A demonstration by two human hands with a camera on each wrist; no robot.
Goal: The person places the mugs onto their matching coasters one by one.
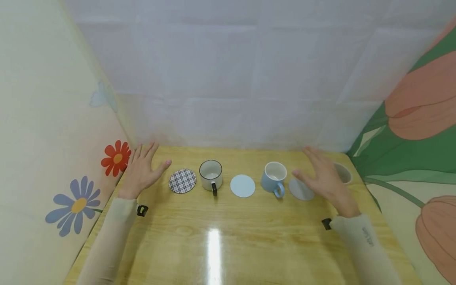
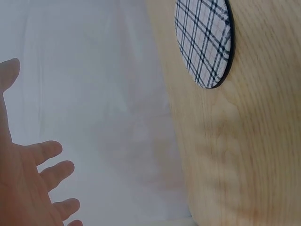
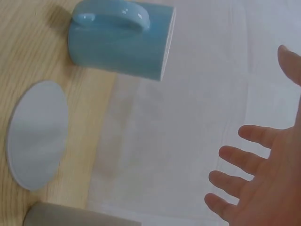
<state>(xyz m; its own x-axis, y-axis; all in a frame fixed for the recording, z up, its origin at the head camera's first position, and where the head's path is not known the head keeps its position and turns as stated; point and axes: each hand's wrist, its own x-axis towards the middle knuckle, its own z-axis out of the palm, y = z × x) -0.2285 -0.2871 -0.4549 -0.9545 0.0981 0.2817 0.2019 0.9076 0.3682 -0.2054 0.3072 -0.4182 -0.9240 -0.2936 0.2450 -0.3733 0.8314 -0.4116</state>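
My left hand (image 1: 144, 170) is raised at the far left of the table (image 1: 171, 237), its fingers straight and spread, the thumb reaching out to the right. Just right of that thumb lies the plaid coaster (image 1: 182, 181), round and flat, apart from my skin. Further to the right of my left hand, past the coaster, the white mug (image 1: 207, 182) stands upright, its black handle (image 1: 214, 188) turned towards me (its rim is black as well).

About midway between my two hands lies the light blue coaster (image 1: 242, 186), flat on the wood.

My right hand (image 1: 325, 178) is raised too, with the fingers extended and fanned and the thumb pointing left. The blue mug (image 1: 269, 182) stands upright to the left of that thumb, apart from it, its handle turned my way and a little to the right. The grey coaster (image 1: 300, 190) lies below my right thumb, just beside the blue mug, and in the head view my hand covers part of its edge. On the other side of my right hand is the grey cup (image 1: 344, 174), partly hidden behind it. Beyond the fingertips of both hands hangs a creased white sheet (image 1: 199, 63).
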